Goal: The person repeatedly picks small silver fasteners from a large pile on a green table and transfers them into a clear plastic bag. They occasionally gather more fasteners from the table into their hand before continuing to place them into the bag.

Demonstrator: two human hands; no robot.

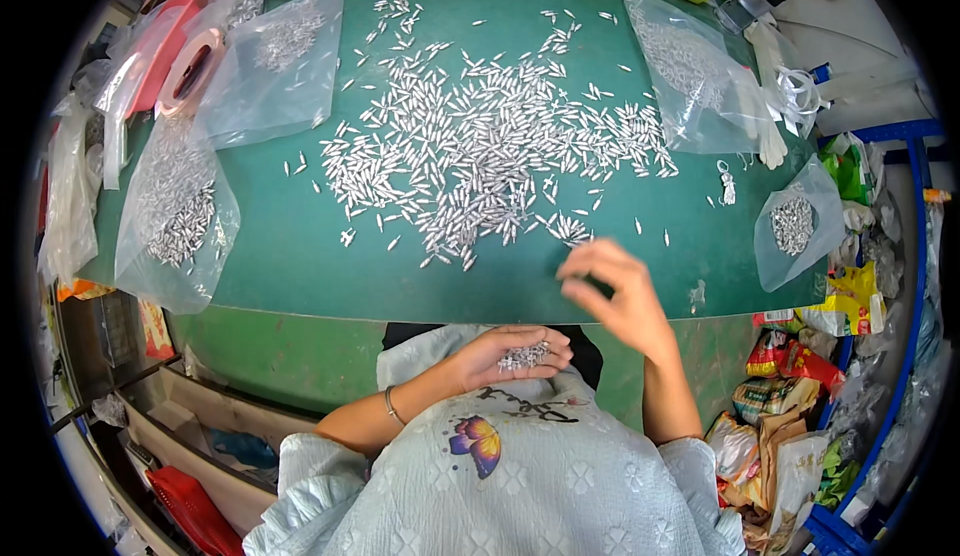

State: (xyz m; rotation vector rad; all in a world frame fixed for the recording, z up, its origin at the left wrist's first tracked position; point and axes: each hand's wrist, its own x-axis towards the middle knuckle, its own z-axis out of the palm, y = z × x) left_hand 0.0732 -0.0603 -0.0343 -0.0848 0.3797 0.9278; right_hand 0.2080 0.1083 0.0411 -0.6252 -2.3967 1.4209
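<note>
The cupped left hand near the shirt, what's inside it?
The left hand cradles a little heap of small shiny silver metal pieces, like the ones scattered on the green table. Whatever lies beneath that heap is hidden by the pieces and curled fingers.

Single head-worn fisheye view, looking steeply down and forward from above the torso. Upright, not mirrored; picture left equals wearer's left. Desk (300, 256) fills the upper and middle frame, its near edge curving across below centre; far edge cut off at the top rim. Straight lines bent toward the rim, corners blacked out by the lens circle. Close range: hands, left (510, 354) and right (610, 296), near the middle, forearms entering from the lower edge, shirt front at the bottom. Floor clutter visible at both sides beyond the desk. No second view for overlap.
</note>
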